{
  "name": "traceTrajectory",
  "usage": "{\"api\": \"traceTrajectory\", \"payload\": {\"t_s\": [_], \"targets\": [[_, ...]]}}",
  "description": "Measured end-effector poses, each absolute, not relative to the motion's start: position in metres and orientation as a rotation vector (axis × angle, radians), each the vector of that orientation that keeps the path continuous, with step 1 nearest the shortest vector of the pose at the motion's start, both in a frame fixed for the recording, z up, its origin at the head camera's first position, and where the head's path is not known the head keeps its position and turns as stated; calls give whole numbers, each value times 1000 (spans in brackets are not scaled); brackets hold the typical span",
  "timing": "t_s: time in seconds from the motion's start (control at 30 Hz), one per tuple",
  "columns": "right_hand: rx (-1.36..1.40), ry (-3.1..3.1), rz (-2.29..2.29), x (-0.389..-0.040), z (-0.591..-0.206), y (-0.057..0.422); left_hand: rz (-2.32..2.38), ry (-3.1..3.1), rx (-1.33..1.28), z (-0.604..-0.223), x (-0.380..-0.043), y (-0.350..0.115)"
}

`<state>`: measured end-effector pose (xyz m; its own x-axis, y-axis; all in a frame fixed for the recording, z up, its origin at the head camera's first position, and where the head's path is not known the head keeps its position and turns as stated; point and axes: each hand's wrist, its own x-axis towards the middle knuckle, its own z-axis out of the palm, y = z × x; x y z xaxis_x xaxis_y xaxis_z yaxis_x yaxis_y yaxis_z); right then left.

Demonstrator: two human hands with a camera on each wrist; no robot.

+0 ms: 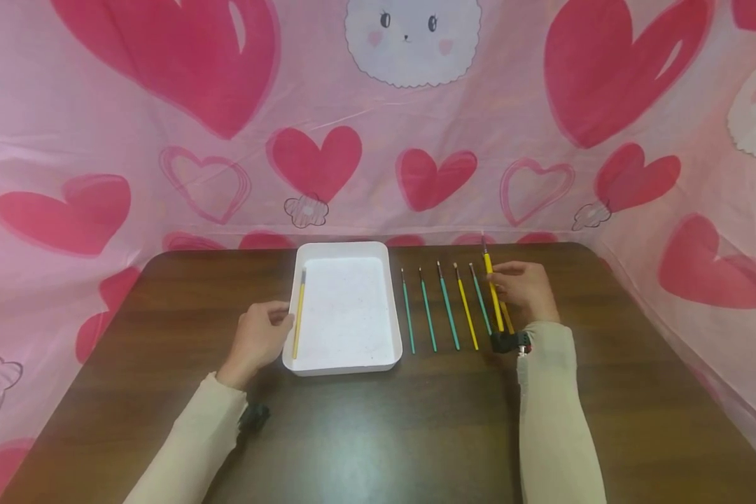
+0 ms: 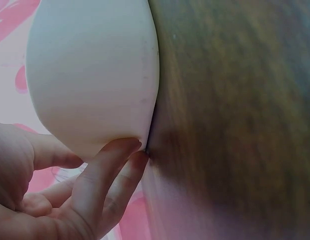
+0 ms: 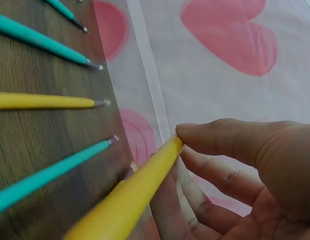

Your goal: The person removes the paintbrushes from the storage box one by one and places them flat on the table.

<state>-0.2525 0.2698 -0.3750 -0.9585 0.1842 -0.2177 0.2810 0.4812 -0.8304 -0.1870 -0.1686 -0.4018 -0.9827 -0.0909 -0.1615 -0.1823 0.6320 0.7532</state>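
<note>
My right hand pinches a yellow paintbrush between thumb and fingertips, bristle end pointing to the back. In the right wrist view that brush's thick yellow handle slants up to the fingertips. Partly hidden under this hand lies another yellow brush. My left hand grips the left side of a white tray, with fingers against its outer wall in the left wrist view. Inside the tray, along its left wall, rests a yellow paintbrush.
Right of the tray several paintbrushes lie in a row: teal ones, such as one teal brush, and a yellow brush. All are on a dark brown wooden table. A pink curtain with hearts hangs behind and at both sides.
</note>
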Motion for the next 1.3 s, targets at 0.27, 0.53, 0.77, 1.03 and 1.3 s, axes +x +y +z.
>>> {"api": "traceTrajectory", "payload": {"t_s": [0.27,0.53,0.77,1.03,1.3], "targets": [[453,2705,-1417,-254,-379,282,1278,2738,-232,-401,-186,-170],[508,2766,-1340,-255,-383,293,1280,2748,-213,-399,-188,-166],[569,2748,-1318,-261,-386,298,1274,2740,-227,-399,-188,-167],[599,2821,-1154,-262,-392,310,1282,2720,-248,-400,-188,-167],[602,2830,-1093,-266,-396,315,1274,2720,-244,-400,-186,-169]]}}
